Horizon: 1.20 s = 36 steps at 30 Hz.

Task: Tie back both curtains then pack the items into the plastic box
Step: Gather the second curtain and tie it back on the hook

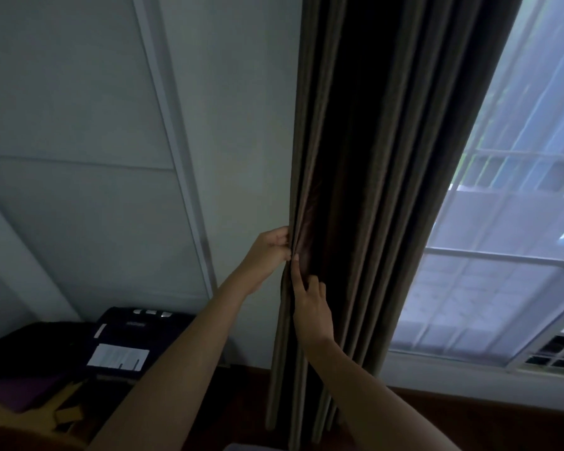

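Note:
A dark olive-brown curtain hangs gathered in long folds between the white wall and the window. My left hand pinches the curtain's left edge at about mid height, fingers curled into the fabric. Just below it, my right hand grips a fold of the same edge, index finger pointing up along the cloth. The two hands nearly touch. No tie-back band shows, and no plastic box is clearly in view.
A window with white bars and a sheer screen fills the right side. At lower left lie a dark bag with a white label and other dark and yellow items. White wall panels stand behind.

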### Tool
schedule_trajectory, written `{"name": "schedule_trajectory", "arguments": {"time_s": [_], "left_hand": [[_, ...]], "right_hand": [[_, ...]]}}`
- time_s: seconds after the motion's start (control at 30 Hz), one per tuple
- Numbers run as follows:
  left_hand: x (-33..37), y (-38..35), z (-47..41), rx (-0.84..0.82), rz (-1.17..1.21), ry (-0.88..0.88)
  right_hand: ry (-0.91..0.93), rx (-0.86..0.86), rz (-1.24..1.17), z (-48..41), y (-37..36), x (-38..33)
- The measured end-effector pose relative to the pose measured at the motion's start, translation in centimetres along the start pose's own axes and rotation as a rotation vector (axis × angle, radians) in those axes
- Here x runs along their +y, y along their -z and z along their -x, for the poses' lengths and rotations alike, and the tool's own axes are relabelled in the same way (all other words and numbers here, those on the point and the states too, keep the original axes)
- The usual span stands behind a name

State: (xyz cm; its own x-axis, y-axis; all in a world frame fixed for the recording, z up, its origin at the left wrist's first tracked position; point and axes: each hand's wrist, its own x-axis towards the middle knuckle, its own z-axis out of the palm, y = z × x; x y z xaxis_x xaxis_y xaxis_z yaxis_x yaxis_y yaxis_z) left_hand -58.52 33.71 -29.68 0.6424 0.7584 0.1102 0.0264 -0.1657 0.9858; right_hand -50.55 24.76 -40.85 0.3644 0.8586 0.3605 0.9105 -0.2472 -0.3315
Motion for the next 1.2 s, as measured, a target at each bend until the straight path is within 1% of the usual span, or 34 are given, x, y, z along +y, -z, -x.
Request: {"name": "schedule_trajectory", "arguments": {"time_s": [0.03, 0.1, 0.13, 0.17, 0.23, 0.33, 0.37, 0.4, 0.47, 0.57, 0.63, 0.7, 0.8, 0.87, 0.93, 1.0, 1.2], "left_hand": [[0.0, -0.1, 0.0, 0.028, -0.031, -0.017], [-0.3, 0.0, -0.1, 0.128, -0.176, -0.088], [-0.6, 0.2, -0.4, 0.193, -0.266, -0.133], [-1.0, 0.7, -0.7, 0.252, -0.344, -0.169], [-1.6, 1.8, -1.3, 0.303, -0.430, -0.205], [-1.9, 3.3, -2.1, 0.310, -0.491, -0.222], [-2.1, 3.6, -2.5, 0.312, -0.501, -0.225], [-2.1, 3.9, -2.6, 0.314, -0.507, -0.230], [-2.3, 4.0, -3.0, 0.312, -0.487, -0.240], [-2.3, 3.8, -3.3, 0.301, -0.464, -0.258], [-2.5, 3.7, -3.5, 0.287, -0.455, -0.234], [-3.1, 3.6, -3.6, 0.261, -0.441, -0.181], [-4.0, 3.7, -3.6, 0.253, -0.437, -0.103], [-4.2, 3.9, -3.8, 0.232, -0.436, -0.056], [-4.6, 4.2, -3.6, 0.190, -0.478, -0.014], [-5.4, 4.5, -3.4, 0.149, -0.478, 0.028], [-6.0, 4.4, -3.1, 0.115, -0.266, 0.096]], "right_hand": [[0.002, -0.035, -0.021, -0.1, -0.1, -0.1], [0.029, -0.096, -0.067, -0.7, 0.0, -0.2], [0.068, -0.097, -0.071, -0.9, 0.5, -0.3], [0.113, -0.051, -0.059, -1.2, 1.3, -0.3], [0.154, 0.163, -0.033, -1.6, 3.4, -0.1], [0.148, 0.523, -0.109, -4.1, 8.2, 1.0], [0.134, 0.617, -0.130, -5.4, 10.2, 1.4], [0.115, 0.679, -0.157, -6.7, 12.1, 1.5], [0.080, 0.709, -0.228, -9.1, 15.2, 1.4], [0.049, 0.601, -0.317, -11.0, 16.4, 1.4], [0.018, 0.510, -0.295, -11.2, 15.2, 1.8], [-0.029, 0.405, -0.277, -10.8, 12.5, 2.6], [-0.084, 0.175, -0.246, -8.9, 6.7, 4.2], [-0.099, 0.042, -0.182, -6.9, 3.6, 4.9], [-0.077, -0.003, -0.086, -5.2, 1.6, 4.9], [-0.054, 0.003, -0.068, -4.5, 0.9, 4.3], [-0.021, -0.057, -0.016, -3.3, 0.2, 1.6]]}}
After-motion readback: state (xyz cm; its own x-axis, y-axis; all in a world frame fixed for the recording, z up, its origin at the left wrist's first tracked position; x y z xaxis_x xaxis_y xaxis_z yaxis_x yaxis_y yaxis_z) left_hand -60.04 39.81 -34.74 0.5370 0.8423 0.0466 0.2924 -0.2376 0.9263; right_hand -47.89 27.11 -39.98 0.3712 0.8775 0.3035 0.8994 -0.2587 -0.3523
